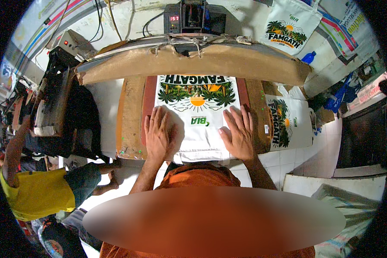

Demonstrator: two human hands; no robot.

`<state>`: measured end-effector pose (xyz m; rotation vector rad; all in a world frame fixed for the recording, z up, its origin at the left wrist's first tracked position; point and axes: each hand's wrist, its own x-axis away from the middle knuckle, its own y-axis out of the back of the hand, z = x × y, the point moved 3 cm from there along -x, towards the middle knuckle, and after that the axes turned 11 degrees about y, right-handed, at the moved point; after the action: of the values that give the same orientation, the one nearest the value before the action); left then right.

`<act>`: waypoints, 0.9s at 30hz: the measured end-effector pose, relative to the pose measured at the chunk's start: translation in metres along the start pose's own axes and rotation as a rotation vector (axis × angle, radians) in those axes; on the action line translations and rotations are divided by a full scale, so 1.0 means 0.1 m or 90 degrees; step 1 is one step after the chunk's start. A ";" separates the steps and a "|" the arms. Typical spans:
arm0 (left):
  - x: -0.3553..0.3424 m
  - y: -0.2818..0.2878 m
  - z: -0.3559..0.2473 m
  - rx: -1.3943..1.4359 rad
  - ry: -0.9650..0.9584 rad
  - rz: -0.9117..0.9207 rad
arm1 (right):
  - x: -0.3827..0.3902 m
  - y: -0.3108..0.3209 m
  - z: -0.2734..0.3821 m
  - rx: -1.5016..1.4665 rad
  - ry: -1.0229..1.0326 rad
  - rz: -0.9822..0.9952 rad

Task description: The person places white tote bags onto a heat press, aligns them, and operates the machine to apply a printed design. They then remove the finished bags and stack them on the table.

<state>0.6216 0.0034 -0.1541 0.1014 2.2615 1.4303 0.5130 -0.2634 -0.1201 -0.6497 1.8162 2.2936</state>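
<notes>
A white cloth bag (pixel 197 124) with a green palm-tree and orange sun print lies flat on the red lower plate (pixel 148 99) of a heat press. My left hand (pixel 158 134) rests palm down on the bag's left part, fingers spread. On the bag's right part, my right hand (pixel 238 132) presses flat in the same way. Neither hand grips anything. The bag's near edge hangs over the plate's front, just ahead of my orange shirt.
The press's padded upper plate (pixel 193 62) stands raised behind the bag, with a control box (pixel 174 19) above it. A stack of printed bags (pixel 288 124) lies to the right. Another person in a yellow shirt (pixel 38 193) sits low at the left beside dark machinery (pixel 60 107).
</notes>
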 end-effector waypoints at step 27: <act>0.56 0.88 1.26 -0.065 0.207 -0.317 | 1.02 0.53 -0.60 0.063 -0.252 -0.239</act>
<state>0.6086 0.1658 -0.1407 -0.7243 2.2290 1.3485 0.4167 -0.3495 -0.1261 -0.4347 1.4685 1.9102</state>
